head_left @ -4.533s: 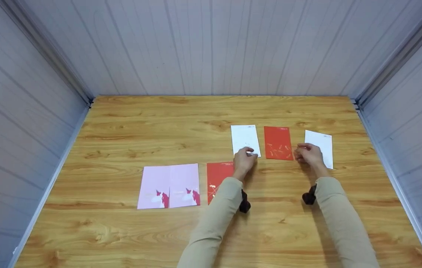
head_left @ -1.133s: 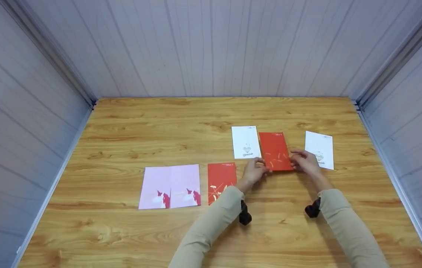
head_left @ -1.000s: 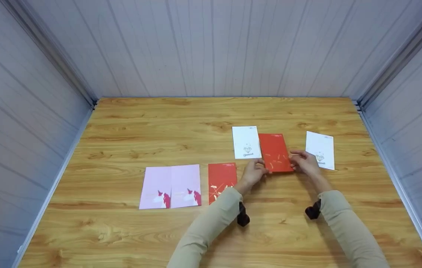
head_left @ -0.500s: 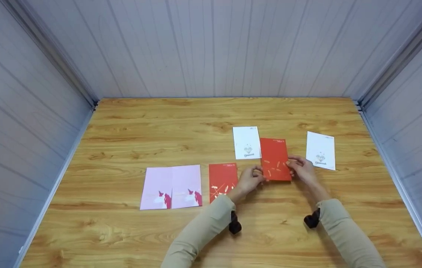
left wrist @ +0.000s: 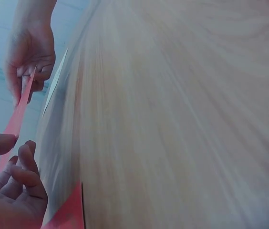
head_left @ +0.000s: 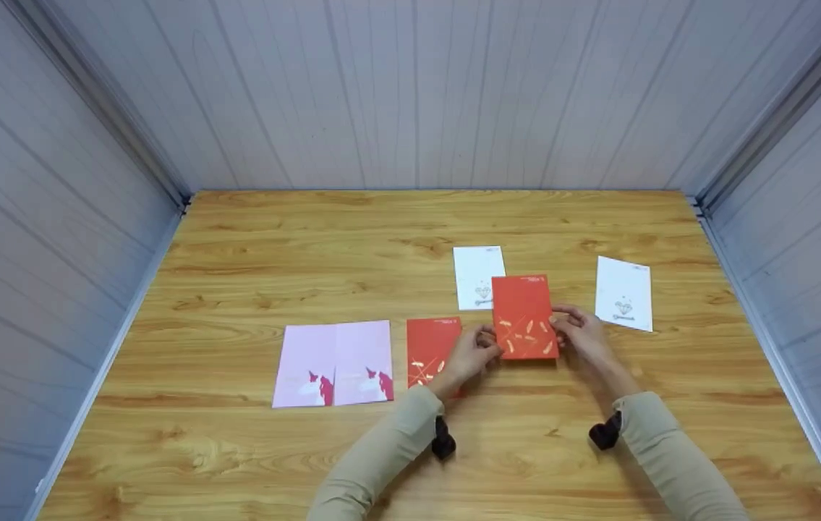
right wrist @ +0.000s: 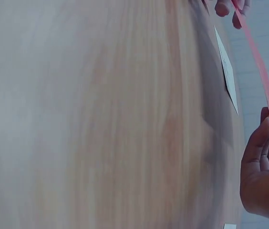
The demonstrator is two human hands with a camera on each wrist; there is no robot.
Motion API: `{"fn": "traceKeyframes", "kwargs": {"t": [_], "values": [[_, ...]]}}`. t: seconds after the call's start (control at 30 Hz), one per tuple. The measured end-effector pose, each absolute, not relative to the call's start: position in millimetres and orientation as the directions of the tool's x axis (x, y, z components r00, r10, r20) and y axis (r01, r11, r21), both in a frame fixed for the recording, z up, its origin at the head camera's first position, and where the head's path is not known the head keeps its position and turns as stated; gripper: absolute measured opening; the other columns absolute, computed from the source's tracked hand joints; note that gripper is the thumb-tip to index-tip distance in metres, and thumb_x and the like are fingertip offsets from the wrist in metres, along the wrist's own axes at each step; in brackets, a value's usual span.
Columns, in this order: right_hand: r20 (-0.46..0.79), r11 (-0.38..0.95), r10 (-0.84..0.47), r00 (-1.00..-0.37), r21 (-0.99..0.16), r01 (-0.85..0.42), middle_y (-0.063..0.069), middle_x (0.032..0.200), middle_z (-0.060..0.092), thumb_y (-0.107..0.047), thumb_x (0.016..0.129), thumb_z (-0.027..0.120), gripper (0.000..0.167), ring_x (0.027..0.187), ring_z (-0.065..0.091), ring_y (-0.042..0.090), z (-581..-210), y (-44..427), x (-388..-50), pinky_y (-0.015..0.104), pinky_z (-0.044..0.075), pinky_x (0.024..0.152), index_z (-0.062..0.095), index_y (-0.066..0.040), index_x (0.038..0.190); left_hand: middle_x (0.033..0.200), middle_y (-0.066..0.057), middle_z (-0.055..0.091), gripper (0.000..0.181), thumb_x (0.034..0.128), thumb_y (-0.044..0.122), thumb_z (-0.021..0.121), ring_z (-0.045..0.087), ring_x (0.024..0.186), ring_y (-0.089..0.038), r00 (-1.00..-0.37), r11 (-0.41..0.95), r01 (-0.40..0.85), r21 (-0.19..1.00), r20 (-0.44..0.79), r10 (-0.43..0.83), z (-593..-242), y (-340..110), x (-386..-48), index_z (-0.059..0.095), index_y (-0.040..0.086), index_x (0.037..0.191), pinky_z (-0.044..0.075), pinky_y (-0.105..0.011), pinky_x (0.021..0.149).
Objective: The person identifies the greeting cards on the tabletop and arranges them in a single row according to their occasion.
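A red card (head_left: 523,317) with gold feather prints is held up off the table by both hands. My left hand (head_left: 469,356) pinches its lower left corner, and my right hand (head_left: 581,334) pinches its right edge. In the left wrist view the card (left wrist: 17,119) appears nearly edge-on between my left hand (left wrist: 15,191) and right hand (left wrist: 32,57). The right wrist view also shows the card (right wrist: 261,67) as a thin strip, gripped by my right hand (right wrist: 268,162). Behind it a white card (head_left: 477,271) with a heart-shaped print is partly covered.
A second red card (head_left: 432,340) lies left of the held one, partly behind my left hand. Two pink unicorn cards (head_left: 334,354) lie side by side farther left. Another white card (head_left: 623,289) rests to the right on the wooden table (head_left: 273,253).
Both hands left the white cards and took hold of the red card between them. They brought it nearer and leftward, raised off the table; it now overlaps the left white card from view.
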State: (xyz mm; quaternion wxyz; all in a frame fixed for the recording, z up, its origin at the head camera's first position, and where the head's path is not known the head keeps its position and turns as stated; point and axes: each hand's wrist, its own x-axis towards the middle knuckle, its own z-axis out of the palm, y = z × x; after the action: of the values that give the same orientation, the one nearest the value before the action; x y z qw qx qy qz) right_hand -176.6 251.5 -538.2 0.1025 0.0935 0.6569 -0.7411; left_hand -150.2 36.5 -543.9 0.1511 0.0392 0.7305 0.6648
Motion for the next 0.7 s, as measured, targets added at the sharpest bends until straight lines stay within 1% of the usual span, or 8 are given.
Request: {"fn": "traceKeyframes", "kwargs": {"t": [0.1, 0.23, 0.3, 0.4, 0.47, 0.6, 0.7], "values": [[-0.266, -0.1, -0.05, -0.963, -0.958, 0.269, 0.005, 0.079, 0.057, -0.009, 0.084, 0.059, 0.034, 0.055, 0.05, 0.009, -539, 249, -174, 0.023, 0.043, 0.051, 0.049, 0.001, 0.114, 0.074, -0.002, 0.057, 0.025, 0.0817, 0.004, 0.06, 0.054, 0.06, -0.022, -0.961, 0.128, -0.118, 0.985, -0.146, 0.234, -545, 33, -153, 0.051, 0.003, 0.105, 0.04, -0.025, 0.043], [-0.248, -0.039, -0.071, -0.966, -0.967, 0.251, 0.005, 0.075, 0.058, -0.006, 0.084, 0.058, 0.036, 0.054, 0.051, 0.009, -537, 243, -170, 0.022, 0.043, 0.05, 0.047, 0.007, 0.116, 0.077, -0.001, 0.055, 0.032, 0.0814, 0.004, 0.06, 0.053, 0.06, -0.02, -0.971, 0.134, -0.105, 0.985, -0.131, 0.201, -544, 28, -157, 0.05, 0.003, 0.111, 0.039, -0.025, 0.042], [-0.243, -0.003, -0.083, -0.966, -0.97, 0.244, 0.004, 0.074, 0.058, -0.006, 0.084, 0.058, 0.038, 0.054, 0.05, 0.009, -537, 241, -167, 0.022, 0.042, 0.051, 0.045, 0.009, 0.117, 0.079, -0.002, 0.054, 0.037, 0.0816, 0.004, 0.06, 0.053, 0.062, -0.018, -0.974, 0.131, -0.104, 0.986, -0.128, 0.189, -544, 26, -159, 0.048, 0.004, 0.116, 0.04, -0.024, 0.044], [-0.252, 0.037, -0.091, -0.963, -0.968, 0.25, 0.004, 0.074, 0.058, -0.005, 0.084, 0.058, 0.04, 0.054, 0.05, 0.009, -538, 239, -165, 0.022, 0.042, 0.051, 0.044, 0.009, 0.118, 0.081, -0.002, 0.054, 0.044, 0.0821, 0.004, 0.059, 0.053, 0.067, -0.015, -0.978, 0.137, -0.093, 0.986, -0.117, 0.172, -544, 22, -161, 0.045, 0.007, 0.123, 0.041, -0.024, 0.047], [-0.253, 0.065, -0.1, -0.962, -0.967, 0.248, 0.004, 0.073, 0.058, -0.005, 0.085, 0.057, 0.04, 0.054, 0.05, 0.009, -540, 238, -163, 0.022, 0.042, 0.052, 0.043, 0.009, 0.12, 0.082, -0.002, 0.055, 0.047, 0.0822, 0.003, 0.059, 0.053, 0.07, -0.013, -0.982, 0.156, -0.075, 0.985, -0.1, 0.161, -544, 20, -161, 0.042, 0.008, 0.126, 0.043, -0.024, 0.052], [-0.26, 0.088, -0.114, -0.959, -0.964, 0.251, 0.005, 0.075, 0.058, -0.006, 0.085, 0.056, 0.041, 0.055, 0.051, 0.01, -540, 235, -160, 0.023, 0.043, 0.052, 0.043, 0.005, 0.122, 0.084, 0.0, 0.055, 0.05, 0.0825, 0.003, 0.059, 0.052, 0.074, -0.012, -0.986, 0.217, -0.024, 0.976, -0.06, 0.158, -545, 15, -161, 0.041, 0.007, 0.129, 0.044, -0.024, 0.059], [-0.257, 0.106, -0.129, -0.958, -0.964, 0.244, 0.006, 0.076, 0.057, -0.007, 0.085, 0.057, 0.044, 0.056, 0.051, 0.011, -539, 235, -158, 0.025, 0.044, 0.054, 0.042, 0.002, 0.126, 0.084, 0.002, 0.054, 0.05, 0.0824, 0.005, 0.059, 0.052, 0.075, -0.011, -0.985, 0.272, -0.005, 0.962, -0.052, 0.167, -546, 12, -160, 0.041, 0.008, 0.129, 0.044, -0.024, 0.063]]}}
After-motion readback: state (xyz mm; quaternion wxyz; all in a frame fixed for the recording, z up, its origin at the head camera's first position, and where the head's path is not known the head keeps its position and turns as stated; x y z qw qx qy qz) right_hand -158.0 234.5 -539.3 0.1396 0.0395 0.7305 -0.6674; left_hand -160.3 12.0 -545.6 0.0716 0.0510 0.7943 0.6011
